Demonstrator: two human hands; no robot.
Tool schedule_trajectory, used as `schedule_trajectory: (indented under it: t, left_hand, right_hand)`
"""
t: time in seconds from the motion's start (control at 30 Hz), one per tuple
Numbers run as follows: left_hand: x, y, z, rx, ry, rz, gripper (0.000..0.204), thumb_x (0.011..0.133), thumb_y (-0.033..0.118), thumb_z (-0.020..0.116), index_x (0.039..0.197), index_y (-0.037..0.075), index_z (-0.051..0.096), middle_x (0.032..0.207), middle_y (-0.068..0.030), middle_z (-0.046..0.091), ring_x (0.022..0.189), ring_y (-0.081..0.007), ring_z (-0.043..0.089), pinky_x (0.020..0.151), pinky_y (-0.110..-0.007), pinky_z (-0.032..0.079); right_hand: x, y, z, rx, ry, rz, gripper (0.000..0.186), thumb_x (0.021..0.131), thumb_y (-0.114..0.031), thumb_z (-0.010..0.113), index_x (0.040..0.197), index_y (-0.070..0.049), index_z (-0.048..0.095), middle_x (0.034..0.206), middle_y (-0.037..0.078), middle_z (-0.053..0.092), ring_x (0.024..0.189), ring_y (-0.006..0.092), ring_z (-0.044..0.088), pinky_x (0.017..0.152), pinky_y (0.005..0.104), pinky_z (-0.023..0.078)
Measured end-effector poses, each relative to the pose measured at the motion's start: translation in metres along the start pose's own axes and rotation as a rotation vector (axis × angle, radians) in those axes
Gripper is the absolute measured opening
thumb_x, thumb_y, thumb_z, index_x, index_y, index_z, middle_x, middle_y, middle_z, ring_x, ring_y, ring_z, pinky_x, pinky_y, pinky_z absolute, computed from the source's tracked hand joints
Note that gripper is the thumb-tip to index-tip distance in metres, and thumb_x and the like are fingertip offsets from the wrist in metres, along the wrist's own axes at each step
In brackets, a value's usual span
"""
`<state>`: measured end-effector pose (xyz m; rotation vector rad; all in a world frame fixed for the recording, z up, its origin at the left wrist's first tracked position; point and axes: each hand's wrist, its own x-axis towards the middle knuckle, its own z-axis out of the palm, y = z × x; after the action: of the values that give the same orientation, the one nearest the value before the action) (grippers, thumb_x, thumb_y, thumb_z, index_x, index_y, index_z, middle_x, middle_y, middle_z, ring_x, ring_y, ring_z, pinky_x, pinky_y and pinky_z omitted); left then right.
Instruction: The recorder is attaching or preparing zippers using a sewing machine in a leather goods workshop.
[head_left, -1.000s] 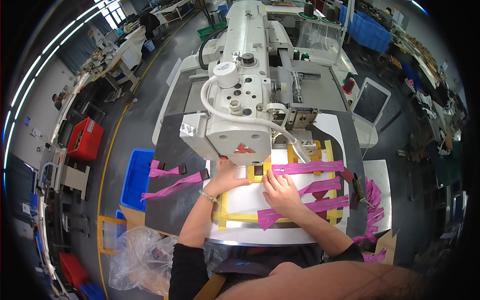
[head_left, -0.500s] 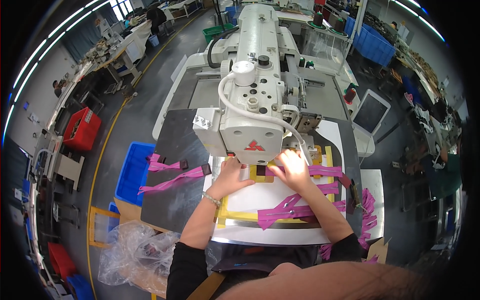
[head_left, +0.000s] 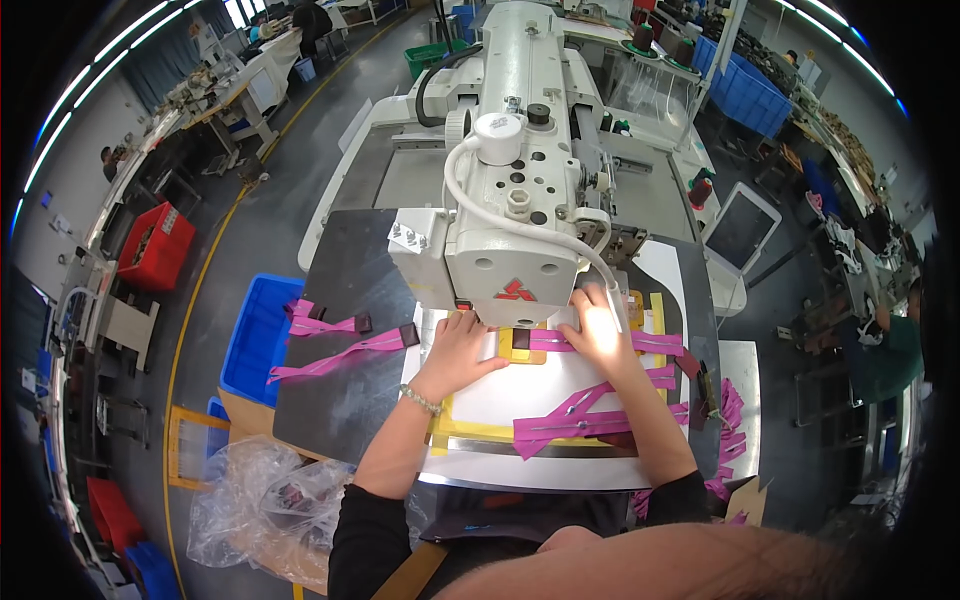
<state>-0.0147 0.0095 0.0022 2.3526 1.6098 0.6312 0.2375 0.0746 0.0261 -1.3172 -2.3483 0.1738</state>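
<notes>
Our magenta zipper strip (head_left: 656,344) lies on the white template (head_left: 475,400), just in front of the machine head (head_left: 512,262). Its long axis runs left to right, with the dark tab (head_left: 521,340) at its end pointing toward our left hand (head_left: 455,358). Our right hand (head_left: 602,338) is nearer, lying across the strip; we cannot tell whether its grip closes on it. Our left grip is open, thumb spread, left of the tab.
</notes>
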Motion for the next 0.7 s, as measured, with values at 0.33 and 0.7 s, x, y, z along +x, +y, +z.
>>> schedule_trajectory:
  t: [0.33,0.7]
  left_hand:
    - [0.0,0.005,0.003,0.003,0.051,0.069,0.061,0.068,0.047,0.076,0.108,0.006,0.056,0.108,-0.0102,0.055,0.103,-0.0289,0.051,0.088,-0.04,0.038]
    - [0.005,0.002,0.005,-0.229,-0.009,-0.055,0.052,0.065,0.048,0.079,0.088,0.004,0.06,0.084,-0.0088,0.064,0.082,-0.0288,0.061,0.077,-0.039,0.044]
  right_hand:
    - [-0.037,0.001,-0.027,0.032,-0.119,-0.178,0.044,0.065,-0.003,0.063,0.109,-0.008,0.057,0.097,0.009,0.056,0.093,0.0285,0.055,0.081,0.0395,0.044]
    - [-0.019,-0.02,0.024,0.072,-0.01,-0.235,0.037,0.068,-0.002,0.063,0.104,-0.011,0.06,0.083,0.007,0.059,0.073,0.0292,0.063,0.067,0.0397,0.052]
